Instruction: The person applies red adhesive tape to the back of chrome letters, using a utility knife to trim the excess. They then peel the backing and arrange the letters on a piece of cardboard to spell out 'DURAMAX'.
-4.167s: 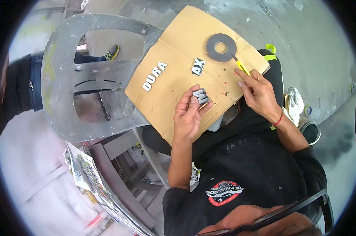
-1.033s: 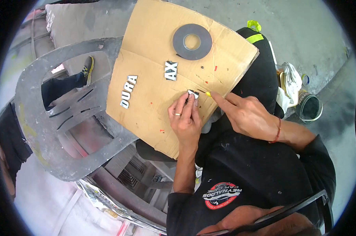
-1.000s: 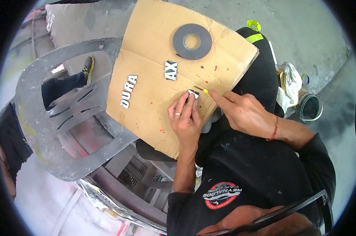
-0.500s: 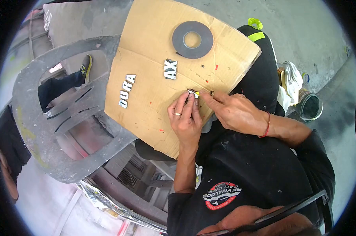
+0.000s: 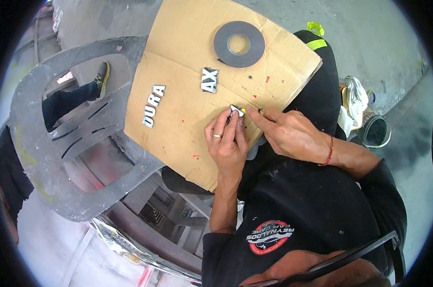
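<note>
With bent fingertips, my left hand [image 5: 227, 141] holds a small silver emblem letter [image 5: 235, 111] against the cardboard [image 5: 173, 138]; fingers cover part of it. A small yellow bit [image 5: 243, 110] shows at the letter's right end. Beside it, my right hand [image 5: 293, 134] is closed with the index finger stretched toward the letter; a tiny dark thing shows at its fingertips, too small to name. Silver letters reading DURA [image 5: 154, 105] lie to the left on the cardboard. The letters AX [image 5: 210, 80] lie above my left hand, with dark edging around them.
A roll of grey tape [image 5: 220, 45] lies flat near the cardboard's far edge. Small red scraps [image 5: 267, 79] are scattered about. A grey plastic chair [image 5: 39, 167] stands at left, with another person's leg [image 5: 70, 103] beyond it. A bucket [image 5: 375, 130] and white cloth [image 5: 356, 95] are at right.
The view has shifted slightly, so the cardboard's contents appear moved. My right index finger sits a little further from the letter; my left hand keeps its hold.
</note>
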Action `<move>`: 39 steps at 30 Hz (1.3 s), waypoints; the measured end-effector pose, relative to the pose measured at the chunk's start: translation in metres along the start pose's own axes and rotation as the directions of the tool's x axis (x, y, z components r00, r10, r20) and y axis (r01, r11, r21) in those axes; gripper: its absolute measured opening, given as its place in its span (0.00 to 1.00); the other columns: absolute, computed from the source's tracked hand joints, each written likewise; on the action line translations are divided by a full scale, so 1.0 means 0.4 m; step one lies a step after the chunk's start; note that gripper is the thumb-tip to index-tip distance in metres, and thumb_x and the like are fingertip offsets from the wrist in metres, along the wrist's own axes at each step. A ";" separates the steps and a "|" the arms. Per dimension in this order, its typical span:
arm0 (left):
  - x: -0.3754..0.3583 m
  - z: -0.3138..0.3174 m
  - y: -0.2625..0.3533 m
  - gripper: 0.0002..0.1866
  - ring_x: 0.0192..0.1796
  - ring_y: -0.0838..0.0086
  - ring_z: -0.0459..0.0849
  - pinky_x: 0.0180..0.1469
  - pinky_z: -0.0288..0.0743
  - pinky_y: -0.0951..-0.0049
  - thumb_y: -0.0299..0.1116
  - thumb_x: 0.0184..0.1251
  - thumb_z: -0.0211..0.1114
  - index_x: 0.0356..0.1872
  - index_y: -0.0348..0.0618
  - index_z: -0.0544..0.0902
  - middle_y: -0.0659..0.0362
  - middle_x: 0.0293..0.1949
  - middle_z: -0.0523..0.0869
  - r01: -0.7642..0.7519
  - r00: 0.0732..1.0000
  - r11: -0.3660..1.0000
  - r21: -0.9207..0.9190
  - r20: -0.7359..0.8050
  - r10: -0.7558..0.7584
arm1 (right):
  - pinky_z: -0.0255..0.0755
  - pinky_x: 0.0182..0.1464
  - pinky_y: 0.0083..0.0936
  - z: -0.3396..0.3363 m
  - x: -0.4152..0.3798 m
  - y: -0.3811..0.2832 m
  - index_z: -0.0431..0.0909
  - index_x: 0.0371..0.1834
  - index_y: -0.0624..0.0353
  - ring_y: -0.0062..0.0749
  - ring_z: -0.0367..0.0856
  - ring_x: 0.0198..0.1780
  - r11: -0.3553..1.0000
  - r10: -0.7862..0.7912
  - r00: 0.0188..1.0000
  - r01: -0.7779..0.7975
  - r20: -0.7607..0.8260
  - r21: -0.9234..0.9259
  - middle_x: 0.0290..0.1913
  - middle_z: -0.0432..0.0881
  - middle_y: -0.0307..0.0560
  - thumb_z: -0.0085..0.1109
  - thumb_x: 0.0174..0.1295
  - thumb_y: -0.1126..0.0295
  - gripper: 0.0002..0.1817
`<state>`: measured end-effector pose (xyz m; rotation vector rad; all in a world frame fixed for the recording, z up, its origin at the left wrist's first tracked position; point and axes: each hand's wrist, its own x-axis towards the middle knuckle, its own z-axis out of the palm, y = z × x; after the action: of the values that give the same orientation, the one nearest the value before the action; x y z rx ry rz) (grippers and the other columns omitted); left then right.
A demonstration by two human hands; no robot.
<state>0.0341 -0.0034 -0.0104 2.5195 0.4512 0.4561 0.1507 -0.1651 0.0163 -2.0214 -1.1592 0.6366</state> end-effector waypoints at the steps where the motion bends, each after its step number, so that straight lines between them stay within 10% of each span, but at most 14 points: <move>1: 0.000 0.001 0.000 0.14 0.53 0.59 0.87 0.56 0.80 0.63 0.19 0.63 0.77 0.50 0.37 0.92 0.53 0.52 0.92 0.002 1.000 1.000 -0.001 -0.002 -0.002 | 0.83 0.31 0.43 -0.002 0.003 0.003 0.72 0.68 0.72 0.57 0.89 0.31 1.000 -0.016 1.000 0.016 0.009 0.003 0.40 0.84 0.59 0.63 0.59 0.78 0.31; 14: 0.001 0.005 -0.003 0.13 0.52 0.58 0.86 0.55 0.80 0.62 0.21 0.64 0.76 0.50 0.35 0.92 0.53 0.52 0.91 -0.037 0.999 0.999 0.033 0.004 0.037 | 0.84 0.32 0.39 -0.050 -0.067 -0.048 0.70 0.71 0.74 0.52 0.90 0.31 0.984 0.081 0.966 -0.039 0.244 -0.173 0.40 0.84 0.59 0.62 0.58 0.77 0.34; 23: 0.000 0.003 -0.005 0.12 0.53 0.59 0.87 0.56 0.81 0.62 0.21 0.64 0.76 0.49 0.38 0.93 0.53 0.52 0.92 -0.018 1.000 1.000 0.007 -0.009 0.019 | 0.83 0.33 0.42 0.007 -0.019 0.000 0.69 0.71 0.74 0.58 0.88 0.32 0.999 -0.041 0.998 0.041 -0.054 0.002 0.39 0.83 0.61 0.62 0.59 0.79 0.33; 39: 0.003 0.002 0.002 0.13 0.52 0.58 0.87 0.56 0.80 0.62 0.20 0.64 0.76 0.49 0.36 0.92 0.52 0.51 0.92 -0.031 0.999 0.999 0.026 -0.003 0.032 | 0.85 0.33 0.43 -0.007 -0.009 -0.018 0.70 0.70 0.75 0.58 0.89 0.30 0.998 -0.039 0.999 0.040 0.024 -0.046 0.43 0.84 0.63 0.60 0.60 0.77 0.32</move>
<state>0.0357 -0.0039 -0.0101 2.5544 0.4218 0.4693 0.1471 -0.1669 0.0240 -2.0301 -1.2353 0.6203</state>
